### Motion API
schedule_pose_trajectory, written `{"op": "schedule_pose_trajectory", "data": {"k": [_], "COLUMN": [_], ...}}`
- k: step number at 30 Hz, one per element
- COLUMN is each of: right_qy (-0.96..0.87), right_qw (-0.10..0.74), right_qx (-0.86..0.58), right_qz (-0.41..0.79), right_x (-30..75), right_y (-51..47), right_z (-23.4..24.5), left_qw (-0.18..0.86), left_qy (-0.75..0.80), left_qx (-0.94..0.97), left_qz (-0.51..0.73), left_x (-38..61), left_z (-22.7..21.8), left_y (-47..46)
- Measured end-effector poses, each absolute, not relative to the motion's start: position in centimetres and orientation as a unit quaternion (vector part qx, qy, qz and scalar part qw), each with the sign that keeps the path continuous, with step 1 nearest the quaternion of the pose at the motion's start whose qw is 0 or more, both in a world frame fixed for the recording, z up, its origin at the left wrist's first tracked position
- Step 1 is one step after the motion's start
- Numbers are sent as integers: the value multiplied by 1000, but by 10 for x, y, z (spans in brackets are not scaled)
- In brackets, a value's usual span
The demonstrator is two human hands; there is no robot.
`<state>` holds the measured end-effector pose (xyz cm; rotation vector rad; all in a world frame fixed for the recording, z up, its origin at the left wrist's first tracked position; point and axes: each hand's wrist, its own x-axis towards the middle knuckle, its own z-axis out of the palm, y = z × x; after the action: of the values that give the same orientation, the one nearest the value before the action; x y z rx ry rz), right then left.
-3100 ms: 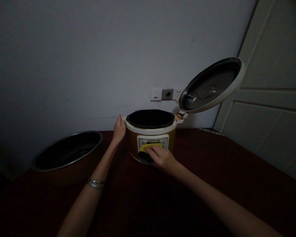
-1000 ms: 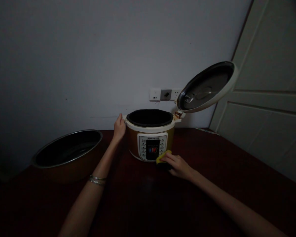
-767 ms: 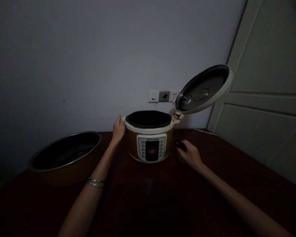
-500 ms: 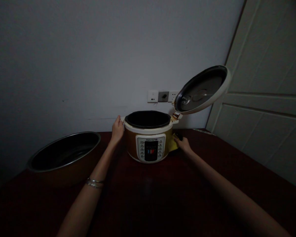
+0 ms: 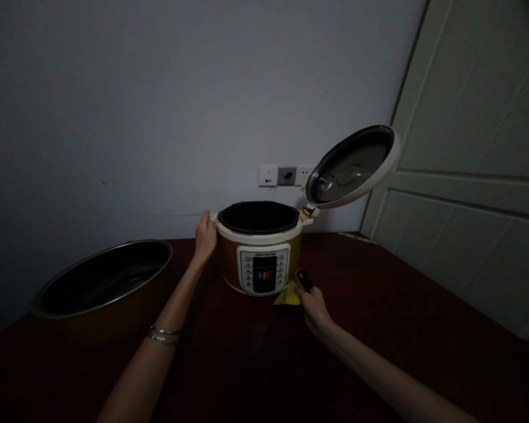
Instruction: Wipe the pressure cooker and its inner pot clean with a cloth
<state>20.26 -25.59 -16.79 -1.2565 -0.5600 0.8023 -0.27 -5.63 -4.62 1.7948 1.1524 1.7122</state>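
Observation:
An electric pressure cooker, white and orange-brown with a control panel on its front, stands upright near the wall. Its lid is raised and tilted to the right on a hinge, and the inside looks dark. My left hand is closed at the left rim of the cooker, on its pale side handle. In my right hand is a yellow and black cloth, bunched between the fingers. The cloth's yellow part lies low by the cooker's front right base, under the panel.
A big round pot with a dark inside and a metal rim sits at the left of the dark red table. Wall sockets are behind the cooker. A panelled door rises on the right.
My right hand has brought the cloth from the cooker's right side round toward its lower front. My left hand keeps its place on the cooker. The view has shifted slightly.

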Motion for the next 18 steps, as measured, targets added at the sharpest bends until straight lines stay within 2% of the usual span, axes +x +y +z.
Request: {"op": "schedule_pose_trajectory", "data": {"k": [7,13,18], "right_qy": [-234,-224,-300], "right_qw": [662,636,587], "right_qx": [-506,-488,-483], "right_qz": [501,554,576], "right_x": [158,158,186], "right_y": [-274,-285,-304], "right_z": [-165,-143,-131], "left_qw": [183,196,198], "left_qy": [418,401,403], "left_qx": [657,652,659], "left_qz": [601,613,603], "left_x": [-4,-7,-9], "left_z": [-46,-48,-50], "left_y": [-58,-57,-58]}}
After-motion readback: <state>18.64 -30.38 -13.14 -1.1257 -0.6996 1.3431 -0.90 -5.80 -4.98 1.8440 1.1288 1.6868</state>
